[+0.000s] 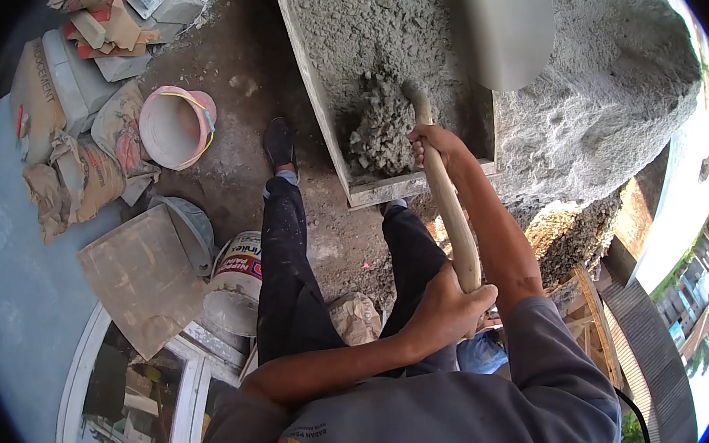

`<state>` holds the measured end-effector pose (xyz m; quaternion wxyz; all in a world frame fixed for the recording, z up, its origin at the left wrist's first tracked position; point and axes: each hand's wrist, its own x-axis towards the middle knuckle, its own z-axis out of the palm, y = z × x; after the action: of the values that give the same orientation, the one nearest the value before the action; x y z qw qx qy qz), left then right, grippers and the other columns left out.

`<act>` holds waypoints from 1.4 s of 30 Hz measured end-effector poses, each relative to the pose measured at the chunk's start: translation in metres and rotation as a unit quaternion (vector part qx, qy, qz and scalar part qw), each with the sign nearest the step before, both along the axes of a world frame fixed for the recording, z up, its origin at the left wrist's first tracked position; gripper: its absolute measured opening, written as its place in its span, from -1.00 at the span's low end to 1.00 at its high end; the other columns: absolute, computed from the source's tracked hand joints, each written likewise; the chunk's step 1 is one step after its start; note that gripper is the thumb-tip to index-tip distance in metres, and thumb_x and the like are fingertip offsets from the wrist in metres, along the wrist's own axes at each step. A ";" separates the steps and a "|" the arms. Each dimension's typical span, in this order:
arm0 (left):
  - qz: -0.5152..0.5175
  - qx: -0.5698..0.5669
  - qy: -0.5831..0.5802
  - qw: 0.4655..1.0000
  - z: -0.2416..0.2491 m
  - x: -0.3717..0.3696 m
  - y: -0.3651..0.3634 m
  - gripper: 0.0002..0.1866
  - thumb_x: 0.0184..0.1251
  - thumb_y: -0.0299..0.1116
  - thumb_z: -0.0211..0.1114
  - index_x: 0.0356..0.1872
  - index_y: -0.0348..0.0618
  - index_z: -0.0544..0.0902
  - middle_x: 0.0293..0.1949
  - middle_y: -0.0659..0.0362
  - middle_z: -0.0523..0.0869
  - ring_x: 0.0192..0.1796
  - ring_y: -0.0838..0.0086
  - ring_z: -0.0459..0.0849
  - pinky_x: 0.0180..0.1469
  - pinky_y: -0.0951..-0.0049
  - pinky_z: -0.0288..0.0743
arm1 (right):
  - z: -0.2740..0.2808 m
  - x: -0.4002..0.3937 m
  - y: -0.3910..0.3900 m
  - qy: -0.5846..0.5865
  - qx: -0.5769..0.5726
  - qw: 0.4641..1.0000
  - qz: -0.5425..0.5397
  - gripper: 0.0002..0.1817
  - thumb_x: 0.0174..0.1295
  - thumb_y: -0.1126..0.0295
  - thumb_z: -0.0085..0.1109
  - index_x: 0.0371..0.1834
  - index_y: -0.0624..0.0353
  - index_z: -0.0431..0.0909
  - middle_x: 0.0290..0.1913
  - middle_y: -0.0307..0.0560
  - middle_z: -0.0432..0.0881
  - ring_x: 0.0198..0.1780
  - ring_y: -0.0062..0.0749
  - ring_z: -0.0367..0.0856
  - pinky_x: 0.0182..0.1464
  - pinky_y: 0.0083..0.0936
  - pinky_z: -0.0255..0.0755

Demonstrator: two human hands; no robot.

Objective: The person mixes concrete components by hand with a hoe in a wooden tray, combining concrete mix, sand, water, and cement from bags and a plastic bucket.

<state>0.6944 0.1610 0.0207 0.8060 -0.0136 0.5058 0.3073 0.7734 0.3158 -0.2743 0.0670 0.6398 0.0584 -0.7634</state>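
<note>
A long wooden handle (452, 213) runs from near my body up to a trough (320, 98) of wet grey concrete (337, 20). Near the handle's lower end, my left hand (446, 304) is wrapped round the wood. Further up, close to the metal socket (415, 91), my right hand (437, 144) grips the same handle. The tool's blade is hidden in the wet mix, beside a lumpy mound (383, 130) at the trough's near end.
A pink-rimmed bucket (208, 108), cement bags (40, 97) and a paint bucket (236, 270) are at the left. A board (144, 278) leans near a window frame (88, 354). A large grey sand heap (606, 107) rises right of the trough. My feet are below the trough.
</note>
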 end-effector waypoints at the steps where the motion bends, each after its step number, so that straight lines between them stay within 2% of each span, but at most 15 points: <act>1: -0.052 -0.014 -0.017 0.998 0.024 -0.029 0.007 -0.50 0.38 -0.28 0.36 0.13 -0.44 0.42 -0.40 0.16 0.61 -0.46 0.59 0.62 -0.44 0.48 0.52 | 0.022 -0.002 0.002 -0.005 0.021 0.999 -0.027 -0.82 0.35 0.36 0.17 -0.36 0.20 0.47 -0.59 -0.21 0.42 -0.64 -0.43 0.42 -0.57 -0.35 0.48; 3: -0.176 0.026 0.022 0.984 0.031 -0.058 -0.022 -0.45 0.34 -0.28 0.39 0.18 -0.44 0.42 -0.36 0.07 0.65 -0.38 0.42 0.70 -0.28 0.37 0.61 | 0.054 -0.006 0.001 -0.018 0.070 0.994 -0.085 -0.81 0.36 0.35 0.15 -0.25 0.28 0.51 -0.55 -0.19 0.44 -0.63 -0.43 0.42 -0.57 -0.36 0.49; 5: -0.232 0.137 0.139 0.953 0.015 -0.083 -0.070 -0.40 0.27 -0.28 0.42 0.23 -0.42 0.44 -0.26 -0.06 0.72 -0.21 0.19 0.78 -0.06 0.23 0.64 | 0.088 -0.027 -0.006 -0.054 0.142 0.982 -0.112 -0.82 0.39 0.35 0.11 -0.22 0.28 0.49 -0.53 -0.21 0.43 -0.60 -0.46 0.42 -0.55 -0.40 0.46; 7: -0.312 0.095 0.132 0.936 -0.032 -0.108 -0.116 -0.38 0.21 -0.27 0.44 0.23 -0.41 0.47 -0.11 -0.18 0.75 -0.02 0.02 0.78 0.12 0.14 0.60 | 0.108 -0.048 -0.014 -0.083 0.217 0.965 -0.118 -0.85 0.35 0.39 0.12 -0.23 0.28 0.48 -0.49 -0.17 0.45 -0.56 -0.45 0.46 -0.53 -0.42 0.46; 9: -0.334 0.049 0.193 0.921 -0.100 -0.123 -0.146 -0.49 0.10 -0.37 0.37 0.13 -0.31 0.56 -0.10 -0.27 0.76 0.00 -0.12 0.77 0.08 0.03 0.64 | 0.094 -0.057 -0.029 -0.058 0.267 0.948 -0.165 -0.87 0.29 0.45 0.16 -0.36 0.27 0.49 -0.51 -0.15 0.47 -0.56 -0.41 0.49 -0.52 -0.38 0.46; 11: -0.338 0.098 0.300 0.887 -0.175 -0.125 -0.161 -0.57 0.07 -0.43 0.37 0.02 -0.35 0.62 -0.17 -0.28 0.77 -0.05 -0.12 0.78 0.01 0.02 0.64 | 0.084 -0.069 -0.029 -0.046 0.336 0.927 -0.162 -0.85 0.28 0.46 0.18 -0.43 0.26 0.48 -0.55 -0.15 0.48 -0.58 -0.41 0.51 -0.53 -0.40 0.47; 13: -0.281 0.159 0.305 0.896 -0.228 -0.118 -0.153 -0.62 0.06 -0.48 0.36 -0.03 -0.36 0.63 -0.23 -0.26 0.77 -0.09 -0.12 0.79 -0.07 -0.01 0.63 | 0.093 -0.082 -0.019 -0.057 0.416 0.897 -0.140 -0.82 0.26 0.45 0.21 -0.48 0.23 0.47 -0.60 -0.16 0.50 -0.63 -0.42 0.55 -0.57 -0.44 0.48; 16: -0.225 0.237 0.286 0.901 -0.268 -0.099 -0.110 -0.61 0.09 -0.47 0.35 0.00 -0.34 0.62 -0.32 -0.21 0.74 -0.19 -0.09 0.77 -0.15 0.03 0.58 | 0.122 -0.107 0.028 -0.037 0.480 0.869 -0.116 -0.81 0.26 0.44 0.27 -0.46 0.21 0.47 -0.61 -0.20 0.49 -0.64 -0.47 0.55 -0.57 -0.47 0.46; 18: -0.175 0.263 0.285 0.905 -0.260 -0.091 -0.073 -0.65 0.15 -0.44 0.35 -0.02 -0.33 0.61 -0.38 -0.14 0.72 -0.29 0.00 0.76 -0.21 0.09 0.55 | 0.132 -0.127 0.074 -0.028 0.503 0.861 -0.068 -0.80 0.27 0.41 0.30 -0.45 0.22 0.49 -0.63 -0.17 0.50 -0.66 -0.47 0.55 -0.58 -0.47 0.44; 21: -0.080 0.306 0.290 0.903 -0.208 -0.087 -0.017 -0.72 0.26 -0.37 0.36 -0.13 -0.35 0.57 -0.46 0.04 0.69 -0.43 0.22 0.74 -0.31 0.20 0.57 | 0.137 -0.161 0.142 -0.002 0.506 0.860 0.067 -0.71 0.26 0.25 0.36 -0.46 0.20 0.53 -0.57 -0.18 0.53 -0.60 -0.46 0.55 -0.52 -0.46 0.50; 25: -0.001 0.167 0.191 0.967 -0.174 -0.083 0.045 -0.74 0.23 -0.40 0.35 -0.21 -0.40 0.53 -0.51 0.12 0.62 -0.45 0.34 0.71 -0.39 0.27 0.59 | 0.043 -0.197 0.197 0.044 0.511 0.833 0.206 -0.74 0.29 0.26 0.33 -0.38 0.24 0.57 -0.55 -0.12 0.60 -0.57 -0.43 0.63 -0.45 -0.39 0.61; 30: 0.124 -0.058 0.124 0.983 -0.192 -0.016 0.013 -0.81 0.23 -0.48 0.30 -0.24 -0.37 0.50 -0.54 0.19 0.57 -0.65 0.55 0.57 -0.68 0.45 0.42 | -0.085 -0.172 0.113 -0.035 0.339 0.894 0.290 -0.67 0.24 0.28 0.32 -0.38 0.44 0.59 -0.61 -0.04 0.58 -0.66 -0.32 0.60 -0.58 -0.27 0.53; 33: 0.177 -0.137 0.041 0.974 -0.158 0.001 -0.003 -0.86 0.24 -0.50 0.28 -0.28 -0.27 0.48 -0.56 0.21 0.54 -0.63 0.53 0.55 -0.61 0.42 0.49 | -0.080 -0.153 0.061 -0.058 0.244 0.890 0.382 -0.68 0.22 0.30 0.27 -0.33 0.45 0.59 -0.59 0.00 0.61 -0.63 -0.26 0.62 -0.54 -0.24 0.57; 40: 0.168 -0.195 -0.005 0.966 -0.097 0.018 0.001 -0.83 0.29 -0.42 0.34 -0.30 -0.20 0.49 -0.52 0.21 0.56 -0.61 0.51 0.56 -0.59 0.43 0.49 | -0.108 -0.068 -0.014 -0.025 0.073 0.926 0.371 -0.78 0.30 0.35 0.21 -0.31 0.33 0.55 -0.62 -0.10 0.51 -0.65 -0.32 0.53 -0.50 -0.26 0.58; 42: 0.159 -0.176 -0.008 0.972 -0.089 0.021 0.004 -0.81 0.33 -0.38 0.34 -0.28 -0.21 0.49 -0.53 0.21 0.56 -0.61 0.53 0.56 -0.58 0.44 0.48 | -0.109 -0.047 -0.025 -0.001 0.030 0.951 0.307 -0.79 0.32 0.34 0.21 -0.28 0.32 0.55 -0.63 -0.12 0.49 -0.66 -0.33 0.50 -0.51 -0.26 0.56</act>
<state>0.7153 0.1646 -0.0678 0.7360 -0.2375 0.5366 0.3376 0.7265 0.2908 -0.3834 0.2792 0.5932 0.2748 -0.7033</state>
